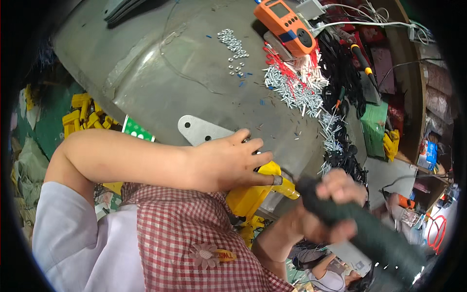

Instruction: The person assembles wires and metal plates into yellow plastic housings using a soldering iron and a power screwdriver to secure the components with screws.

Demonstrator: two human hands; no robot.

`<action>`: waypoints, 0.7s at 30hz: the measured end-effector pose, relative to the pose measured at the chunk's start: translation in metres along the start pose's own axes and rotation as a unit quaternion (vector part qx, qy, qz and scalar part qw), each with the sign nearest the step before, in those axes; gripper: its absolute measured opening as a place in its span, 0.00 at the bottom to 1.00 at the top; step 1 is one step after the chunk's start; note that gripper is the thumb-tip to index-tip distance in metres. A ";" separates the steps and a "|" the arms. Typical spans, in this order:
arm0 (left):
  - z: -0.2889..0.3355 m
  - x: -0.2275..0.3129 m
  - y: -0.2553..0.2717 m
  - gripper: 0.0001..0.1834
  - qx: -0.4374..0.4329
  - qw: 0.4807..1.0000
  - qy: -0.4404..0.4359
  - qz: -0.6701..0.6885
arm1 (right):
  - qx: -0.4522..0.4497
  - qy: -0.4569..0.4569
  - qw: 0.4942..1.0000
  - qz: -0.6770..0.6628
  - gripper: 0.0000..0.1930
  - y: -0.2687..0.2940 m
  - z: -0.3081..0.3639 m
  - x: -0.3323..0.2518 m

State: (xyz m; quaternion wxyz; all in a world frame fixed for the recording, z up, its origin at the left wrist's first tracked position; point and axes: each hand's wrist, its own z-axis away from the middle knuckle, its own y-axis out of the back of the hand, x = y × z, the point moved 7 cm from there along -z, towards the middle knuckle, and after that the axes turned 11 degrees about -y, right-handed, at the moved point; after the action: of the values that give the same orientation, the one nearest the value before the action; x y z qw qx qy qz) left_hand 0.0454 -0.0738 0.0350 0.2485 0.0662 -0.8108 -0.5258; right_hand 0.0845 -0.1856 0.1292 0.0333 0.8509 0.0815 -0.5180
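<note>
My left hand (226, 163) lies over a yellow plastic part (253, 194) near the bench's front edge, its fingers curled down and the thumb along the part. Under that hand, a flat grey metal plate (202, 129) with round holes sticks out to the left. My right hand (335, 207) is wrapped round a thick dark cylindrical power tool (374, 233), probably an electric screwdriver. Motion blurs the tool. Its narrow end points toward the yellow part's rounded tip; whether they touch I cannot tell.
Loose screws (294, 92) form a heap on the metal bench (146, 92), with small nuts (233, 44) farther back. An orange meter (287, 27) stands by black cables (340, 73). Yellow parts (87, 114) are piled at left. A person (326, 272) sits at lower right.
</note>
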 end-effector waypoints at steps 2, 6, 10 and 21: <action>-0.001 -0.003 -0.001 0.29 -0.002 1.000 0.007 0.003 | -0.052 -0.078 0.994 0.061 0.40 0.002 -0.004 0.039; -0.002 -0.008 -0.001 0.25 0.020 1.000 0.015 0.016 | -0.069 -0.016 0.991 -0.114 0.37 -0.003 -0.001 0.039; -0.002 -0.009 -0.002 0.24 0.038 0.999 0.012 0.005 | -0.226 -0.024 0.965 -0.132 0.39 -0.014 -0.009 0.049; -0.007 0.001 0.000 0.24 -0.024 0.998 0.039 -0.036 | 0.034 -0.001 0.997 0.073 0.37 -0.010 0.009 0.039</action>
State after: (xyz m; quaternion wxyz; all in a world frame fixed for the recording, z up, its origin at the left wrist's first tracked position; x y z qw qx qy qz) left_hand 0.0476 -0.0797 0.0374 0.2623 0.1095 -0.7850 -0.5504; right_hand 0.0925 -0.1731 0.0909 0.0419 0.8548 0.0017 -0.5172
